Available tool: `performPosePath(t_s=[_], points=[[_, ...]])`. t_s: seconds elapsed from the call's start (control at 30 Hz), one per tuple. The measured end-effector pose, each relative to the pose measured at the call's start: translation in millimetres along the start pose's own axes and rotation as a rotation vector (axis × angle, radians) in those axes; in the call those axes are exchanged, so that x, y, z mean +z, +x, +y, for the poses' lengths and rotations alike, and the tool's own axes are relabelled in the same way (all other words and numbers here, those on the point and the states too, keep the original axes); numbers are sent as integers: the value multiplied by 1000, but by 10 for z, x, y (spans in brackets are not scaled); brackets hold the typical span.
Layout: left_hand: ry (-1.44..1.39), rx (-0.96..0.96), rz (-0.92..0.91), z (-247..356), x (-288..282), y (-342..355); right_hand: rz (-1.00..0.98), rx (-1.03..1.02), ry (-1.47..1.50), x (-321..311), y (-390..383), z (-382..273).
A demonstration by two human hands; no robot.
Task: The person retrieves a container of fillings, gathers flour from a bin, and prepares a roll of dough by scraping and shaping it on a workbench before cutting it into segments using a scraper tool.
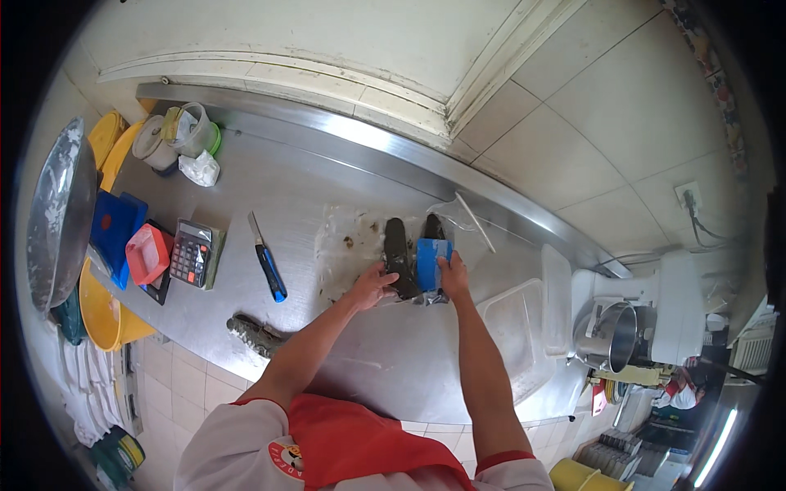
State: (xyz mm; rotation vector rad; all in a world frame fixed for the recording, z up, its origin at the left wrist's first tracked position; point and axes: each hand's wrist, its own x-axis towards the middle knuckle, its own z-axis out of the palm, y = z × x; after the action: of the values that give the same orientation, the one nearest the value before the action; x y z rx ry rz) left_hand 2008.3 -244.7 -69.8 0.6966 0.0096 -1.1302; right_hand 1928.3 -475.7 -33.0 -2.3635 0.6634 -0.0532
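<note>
On a clear sheet [336,245] with dark smears lie two dark, elongated pieces of soft-looking material [395,245], side by side. My left hand [372,286] is at the lower end of the left piece, fingers curved against it. My right hand [450,274] grips a flat blue scraper [429,262] over the right piece, covering much of it. Left of the sheet lies a knife [270,270] with a blue-and-black handle. A third dark, lumpy log [254,334] rests near the steel counter's front edge, beside my left forearm.
A calculator [192,255], red tray [147,254], blue boards [115,229], tubs [195,127] and steel bowl [61,213] occupy the left. Translucent containers [508,327] and a mixer with steel bowl [606,331] stand at right. A person in white [679,397] is in the far right background.
</note>
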Motion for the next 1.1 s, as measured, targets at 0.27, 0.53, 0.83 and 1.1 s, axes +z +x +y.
performPosePath(t_s=[0.27,0.53,0.83,1.1], points=[[56,109,269,3,12,-394,224,138,-169,-360,-404,-1442],[320,232,325,-401,-181,-375,-50,389,-262,482,-1156,-629],[-87,301,286,303,56,-809,210,273,-171,570,-1397,491],[167,485,386,1304,462,-2137,99,453,136,464,-1420,115]])
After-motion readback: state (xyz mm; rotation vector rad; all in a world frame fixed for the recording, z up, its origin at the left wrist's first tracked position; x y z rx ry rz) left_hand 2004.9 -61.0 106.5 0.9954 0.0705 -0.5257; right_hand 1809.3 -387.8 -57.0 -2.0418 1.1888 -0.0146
